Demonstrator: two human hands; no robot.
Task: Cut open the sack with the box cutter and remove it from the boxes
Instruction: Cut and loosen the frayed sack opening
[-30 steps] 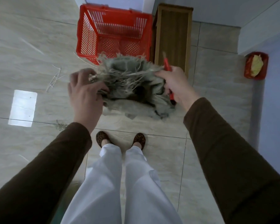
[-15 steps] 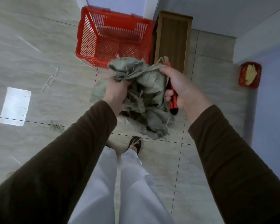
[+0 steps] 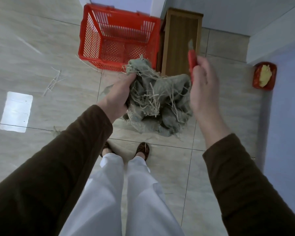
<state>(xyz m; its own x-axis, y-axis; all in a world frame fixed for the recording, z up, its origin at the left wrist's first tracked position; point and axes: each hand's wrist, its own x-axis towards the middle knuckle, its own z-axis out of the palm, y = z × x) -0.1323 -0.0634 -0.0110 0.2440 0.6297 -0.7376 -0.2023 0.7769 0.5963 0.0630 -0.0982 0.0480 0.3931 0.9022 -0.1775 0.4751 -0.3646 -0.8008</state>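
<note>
With the blade out of the slim red plastic box cutter (image 3: 192,60) and pointing up and away, the risk I see from where I stand is plain: the right hand (image 3: 203,86) has its fingers curled round the handle just beside the crumpled grey-green woven sack with frayed straw-coloured strands (image 3: 157,99), and any swing back toward the bundle could nick the left hand (image 3: 117,96) or snag the cloth. Loose fibres hang everywhere, so the blade might catch and jerk. That left hand is clenched on the sack's upper left edge, and the whole bundle dangles in the air in front of the person, above the pale glossy tiled floor (image 3: 41,48), between the two hands. A one-handed hold on so ragged a bundle could let part of it slide out and shed more strands onto the tiles, where a few (image 3: 54,80) already lie; slippery underfoot, I would guess. No boxes are visible, so the sack looks already free of them.

Compared with half a second back, the right hand has let go of the sack and lifted clear with the cutter, while the left has kept its grasp. The red slatted plastic basket (image 3: 119,40) sits empty, near the narrow brown wooden stand (image 3: 180,40), as before.
</note>
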